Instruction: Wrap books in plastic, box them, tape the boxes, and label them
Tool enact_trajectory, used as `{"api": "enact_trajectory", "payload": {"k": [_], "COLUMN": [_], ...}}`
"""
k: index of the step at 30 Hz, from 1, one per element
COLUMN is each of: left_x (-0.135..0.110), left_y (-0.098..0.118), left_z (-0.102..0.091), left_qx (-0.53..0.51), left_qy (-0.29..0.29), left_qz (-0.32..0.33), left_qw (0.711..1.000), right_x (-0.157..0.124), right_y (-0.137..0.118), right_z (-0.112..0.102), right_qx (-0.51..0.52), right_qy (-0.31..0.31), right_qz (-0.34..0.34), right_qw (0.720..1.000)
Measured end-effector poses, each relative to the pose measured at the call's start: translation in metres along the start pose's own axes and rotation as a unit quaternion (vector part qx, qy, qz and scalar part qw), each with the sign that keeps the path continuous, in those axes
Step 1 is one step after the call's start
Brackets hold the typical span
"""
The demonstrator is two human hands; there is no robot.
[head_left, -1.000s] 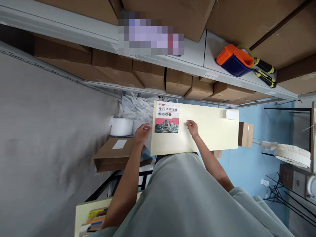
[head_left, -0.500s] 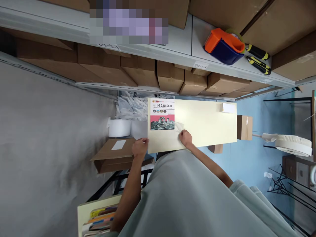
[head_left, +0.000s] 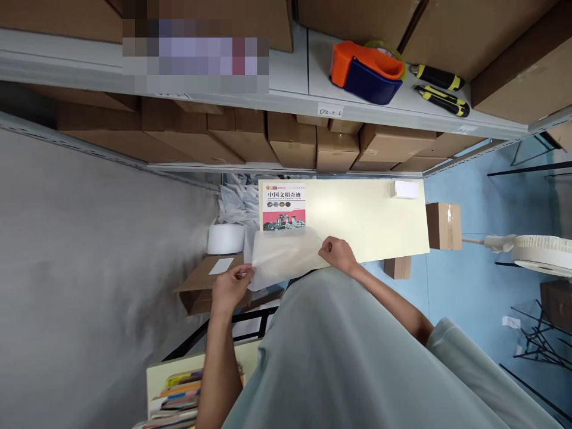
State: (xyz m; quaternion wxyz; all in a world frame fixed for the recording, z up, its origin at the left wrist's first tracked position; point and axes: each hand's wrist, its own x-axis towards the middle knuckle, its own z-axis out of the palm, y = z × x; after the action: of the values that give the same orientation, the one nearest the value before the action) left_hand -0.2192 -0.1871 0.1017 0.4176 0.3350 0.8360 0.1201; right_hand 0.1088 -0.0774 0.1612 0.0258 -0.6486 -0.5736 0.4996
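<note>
A translucent white wrapping sheet (head_left: 286,253) is stretched between my two hands over the near left part of the pale yellow table (head_left: 366,217). My left hand (head_left: 232,287) pinches its left edge, out past the table's side. At its right end the sheet is gripped by my closed right hand (head_left: 338,252), above the near edge. Just beyond lies a book (head_left: 284,208) with a pink and white cover and Chinese lettering, flat at the table's far left corner; the sheet covers its lower edge.
Left of the table stand a white roll (head_left: 226,239), a heap of white bags (head_left: 239,202) and an open carton (head_left: 196,289). Beyond runs a shelf (head_left: 286,80) of cardboard boxes, with a tape dispenser (head_left: 369,71) and utility knives. A small white box (head_left: 404,189) sits at the table's far right.
The translucent sheet now shows spread between both hands, its left end drawn past the table's side. My left hand has moved left and nearer to me. The view has shifted slightly.
</note>
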Motion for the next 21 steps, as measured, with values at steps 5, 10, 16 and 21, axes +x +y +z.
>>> {"api": "enact_trajectory", "payload": {"k": [5, 10, 16, 21], "left_x": [-0.035, -0.061, -0.077, -0.073], "left_y": [0.072, 0.155, 0.223, 0.249], "left_z": [0.022, 0.066, 0.135, 0.209], "left_qx": [-0.072, -0.092, -0.046, 0.043], "left_qy": [-0.035, -0.057, -0.094, -0.127], "left_qz": [0.036, 0.086, 0.132, 0.144], "left_qw": [0.996, 0.99, 0.986, 0.98], "right_x": [-0.005, -0.01, -0.019, 0.006], "right_y": [0.027, 0.081, 0.156, 0.229], "right_z": [-0.077, -0.162, -0.244, -0.262], "right_qx": [0.04, 0.095, 0.157, 0.119], "right_qy": [0.096, 0.157, 0.172, 0.17], "right_qz": [-0.072, -0.035, -0.042, -0.002], "right_qw": [0.992, 0.982, 0.972, 0.978]}}
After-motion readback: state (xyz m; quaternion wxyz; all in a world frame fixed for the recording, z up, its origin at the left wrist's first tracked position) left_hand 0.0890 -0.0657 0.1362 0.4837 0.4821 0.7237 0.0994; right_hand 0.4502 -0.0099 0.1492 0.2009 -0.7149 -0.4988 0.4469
